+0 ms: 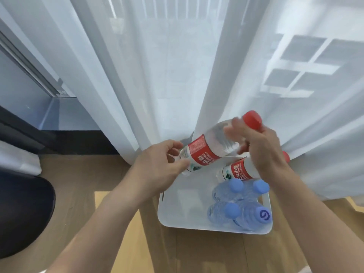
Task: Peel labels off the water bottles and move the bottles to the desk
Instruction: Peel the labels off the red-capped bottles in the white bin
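Above the white plastic bin (169,217), the clear red-capped water bottle (220,142) is lying slanted, cap up-right, its right hand (256,146) gripping the neck while the left hand (163,166) is pinching the base, nearest the red label (201,152).

Head view looks steeply down, close over a white bin (197,223); edges perhaps warped.

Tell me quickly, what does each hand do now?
Left hand: closed on the lower end of the clear plastic red-capped bottle, fingers at its red label.
Right hand: holding the same bottle near its neck.
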Tool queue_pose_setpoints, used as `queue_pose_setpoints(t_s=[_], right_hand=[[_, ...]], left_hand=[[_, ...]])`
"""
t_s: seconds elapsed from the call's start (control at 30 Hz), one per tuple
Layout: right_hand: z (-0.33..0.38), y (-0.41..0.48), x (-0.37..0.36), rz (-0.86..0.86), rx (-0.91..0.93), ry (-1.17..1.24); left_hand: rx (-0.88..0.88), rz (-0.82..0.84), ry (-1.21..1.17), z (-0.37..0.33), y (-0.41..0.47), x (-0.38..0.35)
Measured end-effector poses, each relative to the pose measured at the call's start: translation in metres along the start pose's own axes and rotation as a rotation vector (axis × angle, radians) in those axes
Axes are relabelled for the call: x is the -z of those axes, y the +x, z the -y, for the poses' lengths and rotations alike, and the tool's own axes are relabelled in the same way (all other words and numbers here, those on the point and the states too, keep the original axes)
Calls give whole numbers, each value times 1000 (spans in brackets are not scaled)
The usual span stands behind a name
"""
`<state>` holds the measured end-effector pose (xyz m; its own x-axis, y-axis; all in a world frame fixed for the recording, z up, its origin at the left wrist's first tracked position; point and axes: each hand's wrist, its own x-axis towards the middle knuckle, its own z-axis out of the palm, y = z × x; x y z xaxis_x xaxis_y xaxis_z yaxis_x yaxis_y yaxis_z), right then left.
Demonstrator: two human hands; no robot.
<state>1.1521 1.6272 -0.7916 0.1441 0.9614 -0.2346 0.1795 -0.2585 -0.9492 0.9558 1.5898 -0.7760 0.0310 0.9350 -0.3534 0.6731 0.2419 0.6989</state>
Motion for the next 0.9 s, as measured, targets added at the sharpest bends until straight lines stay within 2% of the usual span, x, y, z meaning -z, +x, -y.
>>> queue_pose_setpoints(t_s=[0.13, 0.2, 0.27, 0.3, 0.4, 0.47, 0.63, 0.77, 0.9], right_hand=[[18, -13, 26, 44, -25, 307], [20, -19, 28, 82, -72, 606], [27, -27, 24, 124, -147, 899], [29, -30, 23, 136, -179, 953], [33, -31, 23, 182, -223, 980], [33, -30, 25, 103, -186, 909], [38, -37, 30, -48, -23, 725], [41, -42, 30, -73, 26, 676], [41, -48, 30, -99, 54, 690]], left_hand=[[-111, 154, -50, -11, -4, -6], [-171, 230, -151, -17, -9, -12], [-249, 227, -192, -24, -17, -24], [-272, 207, -206, -27, -21, -29], [-292, 180, -271, -34, -31, -39], [-289, 153, -295, -37, -36, -34], [-308, -131, -253, -36, -41, -21], [-293, -118, -178, -38, -44, -24], [-250, -24, -261, -41, -44, -19]])
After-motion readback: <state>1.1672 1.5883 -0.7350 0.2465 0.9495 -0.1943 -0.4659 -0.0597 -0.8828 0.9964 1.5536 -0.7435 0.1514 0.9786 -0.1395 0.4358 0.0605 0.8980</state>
